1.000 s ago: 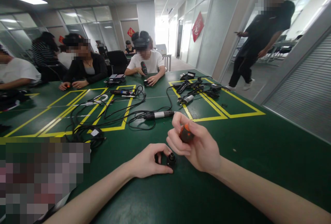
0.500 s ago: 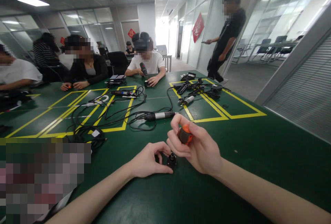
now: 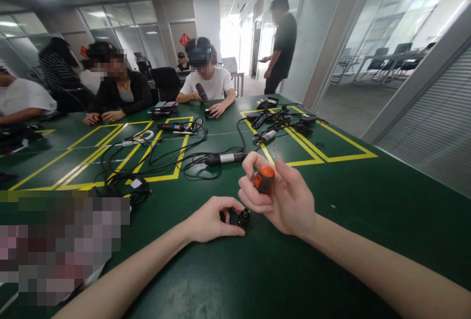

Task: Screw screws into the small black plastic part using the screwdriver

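A small black part is held upright on the green bench between the thumb and fingers of the half-curled left hand, seemingly for steadiness; an orange-and-grey handle is gripped, raised nearby, in the right hand's curled fingers, apparently for control.

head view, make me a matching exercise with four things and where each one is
1. orange-and-grey handle
2. small black part
3. long silver-and-black tool
4. drill

A. held by a person across the green table
B. upright, held by the left hand
C. gripped in the right hand
D. lying on the table beyond both hands

Right pairs: 1-C, 2-B, 3-D, 4-A
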`<state>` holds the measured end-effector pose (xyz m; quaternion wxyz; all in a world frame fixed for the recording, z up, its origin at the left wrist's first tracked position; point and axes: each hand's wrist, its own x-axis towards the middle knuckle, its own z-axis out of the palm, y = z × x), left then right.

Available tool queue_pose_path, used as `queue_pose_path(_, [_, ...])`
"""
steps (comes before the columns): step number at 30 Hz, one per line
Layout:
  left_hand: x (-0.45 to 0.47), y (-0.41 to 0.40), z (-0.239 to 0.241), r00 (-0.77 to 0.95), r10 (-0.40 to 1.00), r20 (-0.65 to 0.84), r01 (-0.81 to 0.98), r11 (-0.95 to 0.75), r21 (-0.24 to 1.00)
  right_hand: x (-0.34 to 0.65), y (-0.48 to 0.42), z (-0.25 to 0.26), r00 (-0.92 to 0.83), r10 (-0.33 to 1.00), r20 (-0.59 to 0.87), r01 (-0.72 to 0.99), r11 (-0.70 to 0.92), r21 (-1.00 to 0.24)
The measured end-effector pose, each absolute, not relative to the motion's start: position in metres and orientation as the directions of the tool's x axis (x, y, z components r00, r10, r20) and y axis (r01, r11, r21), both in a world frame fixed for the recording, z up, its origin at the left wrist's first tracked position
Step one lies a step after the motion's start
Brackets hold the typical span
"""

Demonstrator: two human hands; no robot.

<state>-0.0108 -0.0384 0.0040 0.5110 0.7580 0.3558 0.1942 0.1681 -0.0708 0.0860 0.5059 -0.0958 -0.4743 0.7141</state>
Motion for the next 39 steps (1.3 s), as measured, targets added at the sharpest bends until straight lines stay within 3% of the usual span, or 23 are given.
queue_pose_path(8, [-0.011, -0.0391, 0.0021, 0.669, 0.742, -0.056, 0.287, -0.188, 0.939, 0.1657, -0.0711, 0.085, -0.489, 0.821, 0.297, -0.532, -0.011, -0.846])
queue_pose_path(15, [-0.0123, -0.038, 0.0018, 0.653, 0.752, -0.083, 0.352, -0.205, 0.913, 0.1667, -0.0696, 0.0821, -0.481, 0.793, 0.374, -0.646, -0.032, -0.763])
queue_pose_path(20, [-0.0122, -0.0384, 0.0036, 0.682, 0.729, -0.064, 0.332, -0.23, 0.915, 0.1631, -0.0664, 0.0847, -0.416, 0.833, 0.364, -0.631, 0.024, -0.775])
queue_pose_path(26, [-0.0112, -0.0394, 0.0076, 0.68, 0.729, -0.08, 0.337, -0.214, 0.917, 0.1649, -0.0682, 0.0842, -0.501, 0.801, 0.327, -0.621, -0.069, -0.781])
queue_pose_path(35, [-0.0133, -0.0379, 0.0003, 0.669, 0.742, -0.042, 0.274, -0.194, 0.942, 0.164, -0.0686, 0.0858, -0.406, 0.828, 0.388, -0.607, 0.074, -0.791])
queue_pose_path(39, [-0.0126, -0.0384, 0.0043, 0.675, 0.736, -0.045, 0.305, -0.224, 0.925, 0.1645, -0.07, 0.0872, -0.453, 0.813, 0.366, -0.626, 0.002, -0.78])
